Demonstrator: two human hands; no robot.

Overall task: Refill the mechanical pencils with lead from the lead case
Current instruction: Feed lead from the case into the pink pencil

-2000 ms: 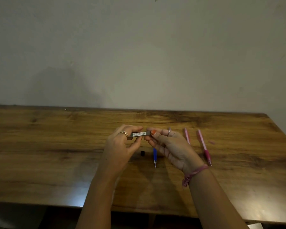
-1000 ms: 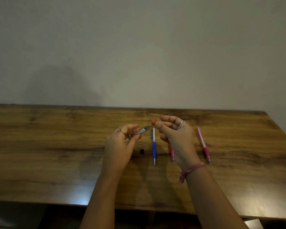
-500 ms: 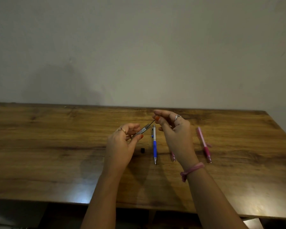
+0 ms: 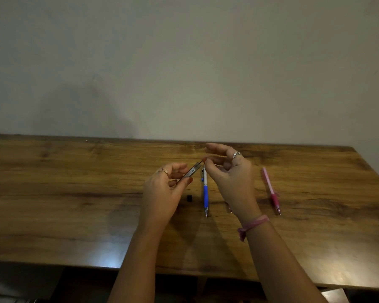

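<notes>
My left hand (image 4: 162,191) holds the slim grey lead case (image 4: 192,171) tilted, its open end pointing up and right. My right hand (image 4: 230,173) is at that open end, thumb and forefinger pinched at the mouth where a thin dark lead tip shows; the other fingers are spread. A blue and white mechanical pencil (image 4: 205,193) lies on the wooden table (image 4: 74,193) between my hands. A pink mechanical pencil (image 4: 271,190) lies to the right. Another pink pencil is mostly hidden under my right hand; only its tip (image 4: 230,209) shows.
A small black cap (image 4: 189,198) sits on the table just left of the blue pencil. A plain wall rises behind the table's far edge. The table's right edge slants off at the far right.
My left hand has tilted the lead case upward. My right hand rose off the table and moved to the case's open end, uncovering the blue pencil and covering a pink one.
</notes>
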